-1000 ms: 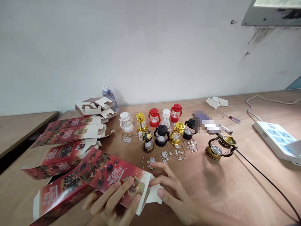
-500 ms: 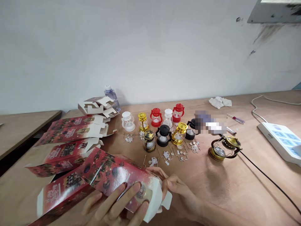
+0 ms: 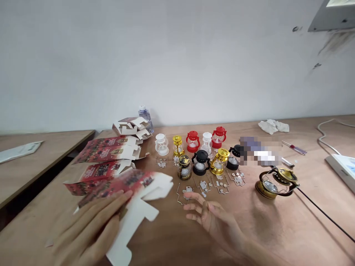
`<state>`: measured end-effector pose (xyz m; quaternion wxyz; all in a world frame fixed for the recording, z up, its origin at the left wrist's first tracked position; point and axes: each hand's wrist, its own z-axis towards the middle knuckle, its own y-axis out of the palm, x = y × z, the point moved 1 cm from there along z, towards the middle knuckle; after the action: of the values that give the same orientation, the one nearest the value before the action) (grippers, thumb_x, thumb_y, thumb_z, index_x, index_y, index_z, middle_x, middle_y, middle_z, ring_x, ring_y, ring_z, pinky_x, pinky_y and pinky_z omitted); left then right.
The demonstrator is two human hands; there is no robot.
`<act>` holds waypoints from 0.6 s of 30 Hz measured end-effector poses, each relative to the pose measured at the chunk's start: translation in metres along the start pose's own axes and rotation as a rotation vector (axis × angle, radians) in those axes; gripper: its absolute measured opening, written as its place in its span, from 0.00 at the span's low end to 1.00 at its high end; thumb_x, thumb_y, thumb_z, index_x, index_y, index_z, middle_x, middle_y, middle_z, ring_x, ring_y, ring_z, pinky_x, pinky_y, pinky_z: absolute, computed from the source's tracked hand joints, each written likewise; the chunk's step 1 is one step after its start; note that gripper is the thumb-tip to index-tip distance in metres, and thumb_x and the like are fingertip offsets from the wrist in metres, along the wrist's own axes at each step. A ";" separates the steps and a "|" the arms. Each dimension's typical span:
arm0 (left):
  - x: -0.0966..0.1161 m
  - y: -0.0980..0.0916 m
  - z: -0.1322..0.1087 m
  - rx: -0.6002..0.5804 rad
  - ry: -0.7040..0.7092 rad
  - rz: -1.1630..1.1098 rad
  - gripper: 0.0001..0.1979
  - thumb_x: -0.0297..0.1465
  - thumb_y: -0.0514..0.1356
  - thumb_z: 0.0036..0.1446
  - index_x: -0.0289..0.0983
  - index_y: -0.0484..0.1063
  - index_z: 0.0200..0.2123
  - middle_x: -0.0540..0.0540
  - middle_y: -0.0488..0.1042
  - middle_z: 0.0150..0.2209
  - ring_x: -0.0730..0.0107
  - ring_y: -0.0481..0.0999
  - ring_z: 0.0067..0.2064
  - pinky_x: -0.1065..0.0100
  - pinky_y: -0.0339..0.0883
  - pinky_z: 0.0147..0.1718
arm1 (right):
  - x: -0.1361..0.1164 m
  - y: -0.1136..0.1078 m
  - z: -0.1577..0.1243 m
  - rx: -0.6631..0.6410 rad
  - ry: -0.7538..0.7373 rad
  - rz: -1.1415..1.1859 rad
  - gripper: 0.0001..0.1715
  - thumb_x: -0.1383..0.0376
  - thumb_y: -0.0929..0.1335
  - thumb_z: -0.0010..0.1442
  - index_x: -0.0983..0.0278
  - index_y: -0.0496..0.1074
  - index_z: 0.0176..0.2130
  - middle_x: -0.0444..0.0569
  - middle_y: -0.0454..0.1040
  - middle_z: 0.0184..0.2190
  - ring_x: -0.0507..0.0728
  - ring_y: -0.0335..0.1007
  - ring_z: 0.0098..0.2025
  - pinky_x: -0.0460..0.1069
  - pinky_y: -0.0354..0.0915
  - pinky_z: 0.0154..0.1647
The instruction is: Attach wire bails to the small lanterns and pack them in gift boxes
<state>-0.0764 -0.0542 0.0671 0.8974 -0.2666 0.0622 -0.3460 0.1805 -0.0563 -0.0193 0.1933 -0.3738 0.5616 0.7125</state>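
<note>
My left hand point(image 3: 85, 231) lies blurred on a flattened red Christmas carton point(image 3: 130, 186) with white flaps, fingers stretched out over it. My right hand point(image 3: 213, 218) hovers open just right of the carton, fingers spread and holding nothing, close to small metal parts point(image 3: 185, 193) on the wooden table point(image 3: 277, 229). Behind them stand several toy lanterns point(image 3: 201, 162) in white, gold, red and black. A larger gold-and-black lantern point(image 3: 274, 182) lies tilted to the right.
More flat red cartons point(image 3: 109, 149) are stacked at the left, with a clear bottle point(image 3: 145, 116) behind. A crumpled white cloth point(image 3: 273, 126), a screwdriver point(image 3: 294, 148), a white power strip point(image 3: 342, 168) and a black cable point(image 3: 324, 212) lie on the right. A second table point(image 3: 33, 162) stands at the left.
The carton went from being held up in both hands to lying flat under my left hand. My right hand let go of it and opened. The view shifted left.
</note>
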 end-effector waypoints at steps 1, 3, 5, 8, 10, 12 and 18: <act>-0.004 -0.004 0.008 0.018 0.088 0.012 0.13 0.32 0.49 0.64 0.47 0.73 0.34 0.53 0.79 0.49 0.65 0.79 0.47 0.58 0.68 0.52 | -0.003 0.001 -0.001 -0.002 -0.012 -0.048 0.15 0.52 0.70 0.55 0.58 0.77 0.25 0.47 0.72 0.53 0.59 0.74 0.49 0.57 0.69 0.51; -0.023 -0.007 0.025 0.028 0.163 0.042 0.11 0.35 0.53 0.62 0.44 0.75 0.34 0.49 0.78 0.50 0.62 0.78 0.50 0.57 0.68 0.52 | -0.013 0.003 -0.004 -0.011 -0.056 -0.229 0.16 0.51 0.68 0.58 0.57 0.78 0.27 0.48 0.72 0.53 0.60 0.73 0.49 0.58 0.68 0.52; -0.056 -0.005 0.044 -0.004 0.160 0.107 0.12 0.32 0.53 0.62 0.38 0.76 0.32 0.46 0.81 0.44 0.64 0.80 0.46 0.60 0.71 0.47 | -0.030 0.004 -0.010 -0.022 -0.142 -0.521 0.16 0.53 0.66 0.61 0.56 0.78 0.29 0.49 0.72 0.51 0.60 0.72 0.49 0.59 0.68 0.52; -0.110 0.008 0.065 -0.102 0.275 0.221 0.14 0.32 0.53 0.60 0.34 0.78 0.32 0.53 0.81 0.36 0.69 0.82 0.39 0.63 0.71 0.41 | -0.065 0.000 -0.021 0.016 -0.416 -1.097 0.11 0.62 0.66 0.63 0.55 0.79 0.34 0.51 0.73 0.49 0.61 0.72 0.49 0.56 0.71 0.46; -0.137 0.019 0.070 -0.263 0.182 0.338 0.20 0.30 0.45 0.62 0.35 0.77 0.41 0.53 0.79 0.43 0.66 0.79 0.48 0.54 0.66 0.48 | -0.091 -0.007 -0.029 0.116 -0.706 -1.448 0.12 0.68 0.68 0.59 0.54 0.78 0.41 0.52 0.73 0.48 0.61 0.73 0.45 0.54 0.71 0.39; -0.149 0.029 0.068 -0.454 0.117 0.392 0.24 0.29 0.40 0.63 0.37 0.73 0.49 0.52 0.75 0.50 0.63 0.73 0.55 0.49 0.61 0.53 | -0.115 -0.017 -0.035 0.272 -0.968 -1.672 0.16 0.70 0.69 0.57 0.53 0.76 0.43 0.52 0.73 0.47 0.62 0.72 0.44 0.56 0.69 0.40; -0.142 0.031 0.058 -0.621 0.077 0.492 0.22 0.25 0.47 0.63 0.32 0.65 0.58 0.35 0.66 0.61 0.50 0.67 0.60 0.45 0.55 0.59 | -0.150 -0.071 -0.047 0.702 -0.737 -2.230 0.23 0.54 0.63 0.64 0.63 0.69 0.53 0.63 0.69 0.51 0.72 0.67 0.48 0.65 0.67 0.42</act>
<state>-0.1483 0.0832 0.0895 0.8273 -0.4892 0.2593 -0.0950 0.3416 -0.0584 0.0422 0.9349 -0.3536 0.0074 0.0298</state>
